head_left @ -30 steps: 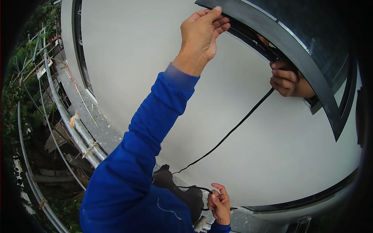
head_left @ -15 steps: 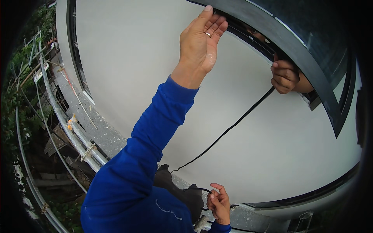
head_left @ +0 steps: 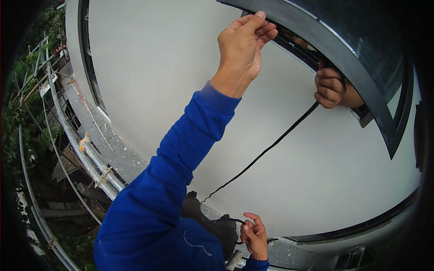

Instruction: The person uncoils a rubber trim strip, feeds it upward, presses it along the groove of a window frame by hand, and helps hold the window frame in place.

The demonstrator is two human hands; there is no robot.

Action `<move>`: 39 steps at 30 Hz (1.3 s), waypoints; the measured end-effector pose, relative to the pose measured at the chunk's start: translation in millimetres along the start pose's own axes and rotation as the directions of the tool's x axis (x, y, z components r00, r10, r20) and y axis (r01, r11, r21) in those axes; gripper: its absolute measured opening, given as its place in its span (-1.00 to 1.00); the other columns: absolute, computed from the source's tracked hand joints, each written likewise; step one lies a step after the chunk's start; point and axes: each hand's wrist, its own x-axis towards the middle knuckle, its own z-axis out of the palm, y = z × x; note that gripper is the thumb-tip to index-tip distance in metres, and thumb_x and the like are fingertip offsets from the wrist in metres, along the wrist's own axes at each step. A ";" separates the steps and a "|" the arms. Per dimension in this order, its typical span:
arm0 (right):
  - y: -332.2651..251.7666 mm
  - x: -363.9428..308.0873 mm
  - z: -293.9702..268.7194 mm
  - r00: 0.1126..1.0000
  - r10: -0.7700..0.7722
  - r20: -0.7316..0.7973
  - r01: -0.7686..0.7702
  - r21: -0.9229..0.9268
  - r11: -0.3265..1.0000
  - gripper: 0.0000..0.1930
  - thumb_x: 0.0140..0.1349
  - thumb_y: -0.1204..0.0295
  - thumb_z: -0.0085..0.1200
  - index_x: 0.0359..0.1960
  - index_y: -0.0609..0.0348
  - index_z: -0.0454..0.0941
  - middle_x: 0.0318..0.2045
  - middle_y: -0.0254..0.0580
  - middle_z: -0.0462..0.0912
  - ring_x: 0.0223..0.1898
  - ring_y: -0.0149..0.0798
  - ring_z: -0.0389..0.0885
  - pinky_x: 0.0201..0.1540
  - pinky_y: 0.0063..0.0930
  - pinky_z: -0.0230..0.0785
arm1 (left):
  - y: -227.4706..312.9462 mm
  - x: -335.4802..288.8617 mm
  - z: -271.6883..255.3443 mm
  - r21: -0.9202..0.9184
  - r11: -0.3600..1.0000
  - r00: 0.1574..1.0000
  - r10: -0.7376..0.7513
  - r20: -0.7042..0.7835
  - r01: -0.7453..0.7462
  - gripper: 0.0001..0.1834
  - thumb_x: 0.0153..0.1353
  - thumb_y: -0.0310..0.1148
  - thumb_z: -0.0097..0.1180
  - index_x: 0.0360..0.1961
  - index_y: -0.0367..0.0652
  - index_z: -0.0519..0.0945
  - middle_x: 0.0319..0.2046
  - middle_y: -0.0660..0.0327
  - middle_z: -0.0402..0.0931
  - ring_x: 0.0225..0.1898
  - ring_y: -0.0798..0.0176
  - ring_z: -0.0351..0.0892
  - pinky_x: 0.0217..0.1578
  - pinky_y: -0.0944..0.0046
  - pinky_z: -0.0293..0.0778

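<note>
The left hand [head_left: 242, 44], fingers half open without clear hold, was at the window sash's [head_left: 312, 34] edge while the right hand [head_left: 254, 237] pinched black cord [head_left: 235, 220], a holding step likely needing steady slack.

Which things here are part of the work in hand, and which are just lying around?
In use:
Black cord, gripped by the right hand and another person's hand
Dark window frame, at the left hand

Likely not involved:
Metal poles
Thin stick on the grey ledge
</note>
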 end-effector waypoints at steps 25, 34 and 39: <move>0.4 0.2 3.0 1.000 -0.011 0.007 0.011 -0.028 1.000 -0.58 0.34 0.49 0.10 0.19 0.21 0.31 -0.53 -0.46 0.31 -0.66 -0.59 0.08 -0.62 -0.66 -0.08 | -15.8 -20.8 20.0 -0.011 0.994 0.993 -0.111 0.028 0.111 -0.68 0.28 -0.41 0.23 -0.10 -0.41 0.42 -0.21 0.02 0.50 -0.12 0.14 0.55 0.01 0.18 0.57; -2.2 -1.4 10.5 1.000 -0.016 0.015 0.017 -0.050 0.999 -0.59 0.34 0.51 0.08 0.19 0.22 0.31 -0.52 -0.46 0.31 -0.65 -0.60 0.08 -0.62 -0.67 -0.09 | -12.7 -25.5 23.3 -0.052 0.988 0.988 -0.142 0.060 0.146 -0.71 0.27 -0.45 0.22 -0.11 -0.41 0.42 -0.24 0.04 0.50 -0.14 0.14 0.56 0.00 0.17 0.57; 0.6 -1.0 7.6 0.999 -0.006 0.034 0.007 -0.038 0.999 -0.59 0.34 0.51 0.08 0.20 0.22 0.30 -0.53 -0.47 0.30 -0.65 -0.60 0.08 -0.62 -0.67 -0.09 | -14.0 -21.2 20.7 0.044 0.990 0.988 -0.138 0.064 0.135 -0.71 0.26 -0.44 0.24 -0.14 -0.38 0.43 -0.26 0.06 0.49 -0.14 0.15 0.56 0.01 0.16 0.56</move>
